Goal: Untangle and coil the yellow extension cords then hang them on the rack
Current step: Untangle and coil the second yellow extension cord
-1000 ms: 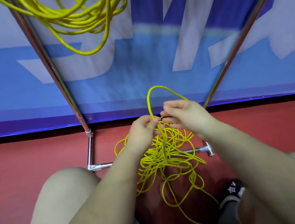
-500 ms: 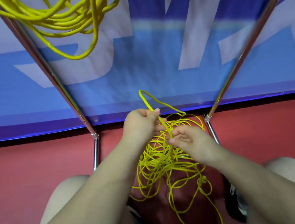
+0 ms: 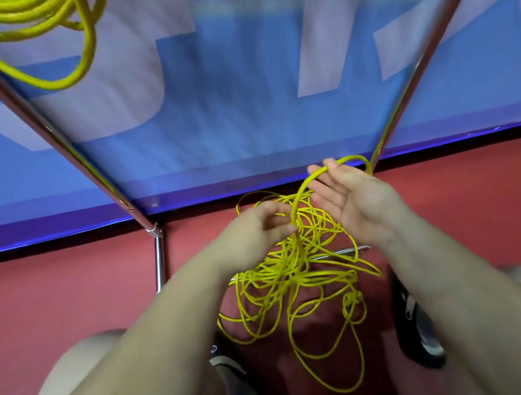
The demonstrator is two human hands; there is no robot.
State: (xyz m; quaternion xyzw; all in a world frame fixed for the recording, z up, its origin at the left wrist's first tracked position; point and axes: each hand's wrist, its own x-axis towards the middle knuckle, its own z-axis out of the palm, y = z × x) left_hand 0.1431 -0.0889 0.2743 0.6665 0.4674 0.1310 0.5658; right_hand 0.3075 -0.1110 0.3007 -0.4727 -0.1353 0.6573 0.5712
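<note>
Tangled thin yellow extension cord (image 3: 294, 271) heaped on red floor (image 3: 60, 295); one loop arches upward. Left hand (image 3: 251, 233) pinches it; right hand (image 3: 354, 201), fingers spread, carries the loop.

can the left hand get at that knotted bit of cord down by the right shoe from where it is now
Probably yes. The left hand only pinches one strand, and the knotted bit lies exposed on the red floor, with only loose loops between.
</note>
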